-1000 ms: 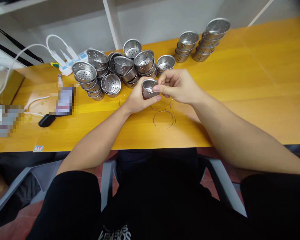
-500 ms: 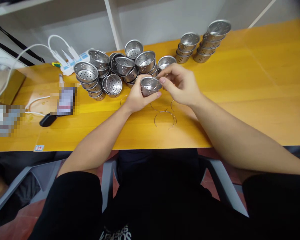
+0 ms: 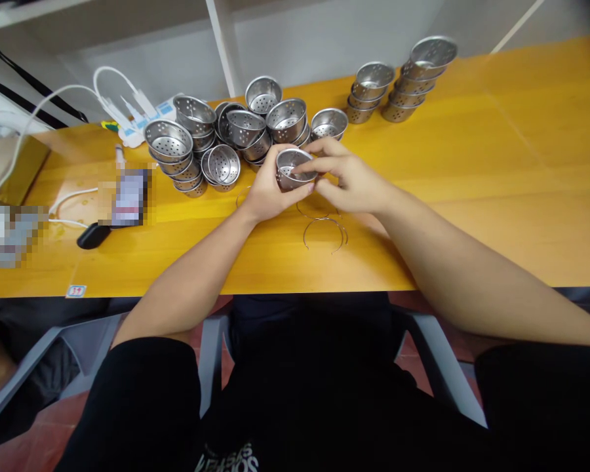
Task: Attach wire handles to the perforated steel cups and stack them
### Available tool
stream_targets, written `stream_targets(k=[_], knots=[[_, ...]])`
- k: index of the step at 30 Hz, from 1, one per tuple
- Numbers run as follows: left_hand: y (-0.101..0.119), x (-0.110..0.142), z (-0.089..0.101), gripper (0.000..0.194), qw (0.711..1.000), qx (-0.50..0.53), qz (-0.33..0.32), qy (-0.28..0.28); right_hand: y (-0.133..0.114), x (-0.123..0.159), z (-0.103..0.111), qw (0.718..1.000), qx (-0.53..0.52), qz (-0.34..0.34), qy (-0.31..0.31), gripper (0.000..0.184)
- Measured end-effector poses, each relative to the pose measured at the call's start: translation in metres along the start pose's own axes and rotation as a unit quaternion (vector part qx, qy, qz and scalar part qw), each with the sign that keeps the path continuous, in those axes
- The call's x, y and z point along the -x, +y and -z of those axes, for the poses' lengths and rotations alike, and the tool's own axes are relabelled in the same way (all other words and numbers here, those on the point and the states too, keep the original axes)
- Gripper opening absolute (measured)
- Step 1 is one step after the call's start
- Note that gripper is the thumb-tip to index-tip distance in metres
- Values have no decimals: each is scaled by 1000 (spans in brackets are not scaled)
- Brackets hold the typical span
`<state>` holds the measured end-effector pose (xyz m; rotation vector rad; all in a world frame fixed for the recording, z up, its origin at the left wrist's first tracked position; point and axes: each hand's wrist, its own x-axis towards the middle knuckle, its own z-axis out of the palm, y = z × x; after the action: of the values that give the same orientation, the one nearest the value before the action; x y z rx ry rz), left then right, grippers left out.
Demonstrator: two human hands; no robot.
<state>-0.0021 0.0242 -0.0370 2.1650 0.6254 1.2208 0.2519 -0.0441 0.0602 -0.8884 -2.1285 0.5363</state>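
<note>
In the head view, the left hand (image 3: pixel 265 193) grasps a perforated metal cup (image 3: pixel 285 179) over the table (image 3: pixel 496 203), its fingers behind the cup and its thumb along the near side. The cup is held mouth up, slightly tilted. The right hand (image 3: pixel 347 180) is at the cup's right side with its fingers parted: one finger reaches over the rim into the cup, another lies by the far rim, and the thumb is near the outer wall. Whether it pinches anything cannot be told. On the table just below the hands lie thin open wire rings (image 3: pixel 324 219), some overlapping; another is partly hidden beside the left hand. Beyond the hands stands a crowded group of similar cups (image 3: pixel 246 129), many stacked, some tipped, with a single-looking cup (image 3: pixel 329 124) at its right edge. Farther right are a shorter stack (image 3: pixel 370 94) and a taller stack (image 3: pixel 410 88), both mouth up. At the left are a white power strip (image 3: pixel 132 134) with plugged-in cables, a blurred-out phone-like object (image 3: pixel 130 196) and a small black object (image 3: pixel 94 236).
</note>
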Motion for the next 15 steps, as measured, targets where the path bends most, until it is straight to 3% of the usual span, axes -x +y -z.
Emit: stream_targets(k=[4,9,15], knots=[[0,-1,0,105,1000,18,-14,2,3,1,-2,1000,-7,5,-3,25],[5,-5,1,116,1000,4,21,-1,-1,2,3,999,-45,-12,20,23],[27,-8,1,119,995,56,78,-4,5,1,13,996,-61,-16,71,50]])
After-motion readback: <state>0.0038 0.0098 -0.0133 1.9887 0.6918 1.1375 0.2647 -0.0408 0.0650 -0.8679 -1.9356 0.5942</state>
